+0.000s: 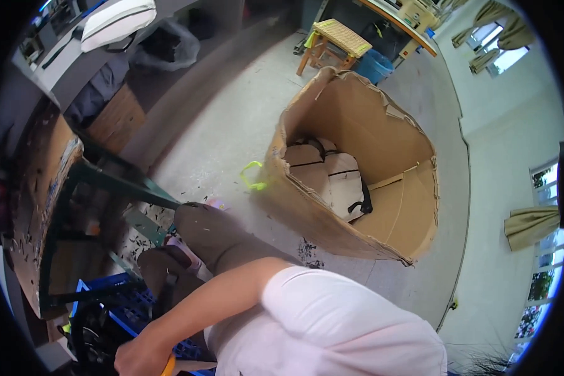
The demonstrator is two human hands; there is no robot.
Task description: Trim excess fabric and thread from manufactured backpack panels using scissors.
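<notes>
My right forearm reaches across my lap to the lower left. There my right hand (141,356) is closed, with an orange curved handle (169,365) showing at its edge; the rest of that thing is cut off by the frame. Close by stands a blue plastic crate (103,283) beside my legs, with dark strap-like pieces (91,332) at it. My left hand cannot be made out. To the right, a large open cardboard box (382,119) holds several pale bags (344,182) with black trim.
A worn wooden table (50,207) on green metal legs stands at my left. Further off are a woven-top stool (341,37), a blue bin (375,66) and a clear plastic bag (169,47). A white bag (119,25) lies on a counter. Dark scraps (308,250) litter the floor.
</notes>
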